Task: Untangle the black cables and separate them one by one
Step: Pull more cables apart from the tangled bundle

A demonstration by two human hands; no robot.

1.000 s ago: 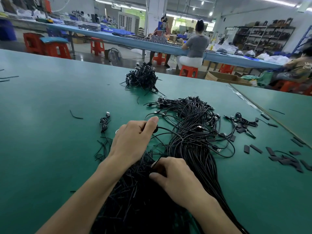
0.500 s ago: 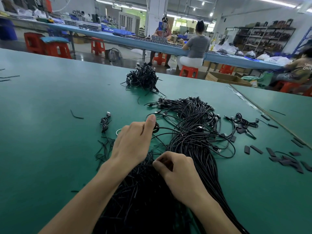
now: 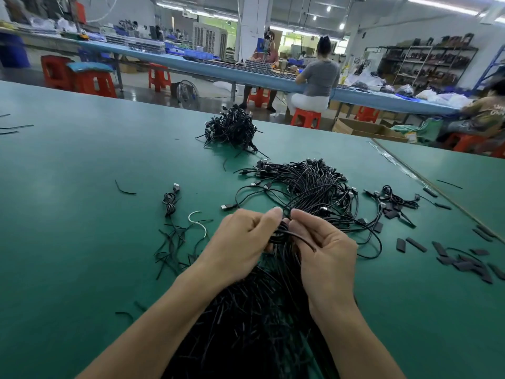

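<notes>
In the head view the black cables (image 3: 308, 187) are thin, glossy cords with small plug ends, heaped in a tangled mass on the green table (image 3: 82, 242). The left hand (image 3: 240, 244) and right hand (image 3: 328, 250) meet thumb to thumb, each pinching one small looped bundle (image 3: 281, 233) between curled fingers. The mass lies directly under and just beyond that grip. One tied cable (image 3: 170, 202) sits well to its left, and a second heap (image 3: 232, 129) lies far beyond it.
</notes>
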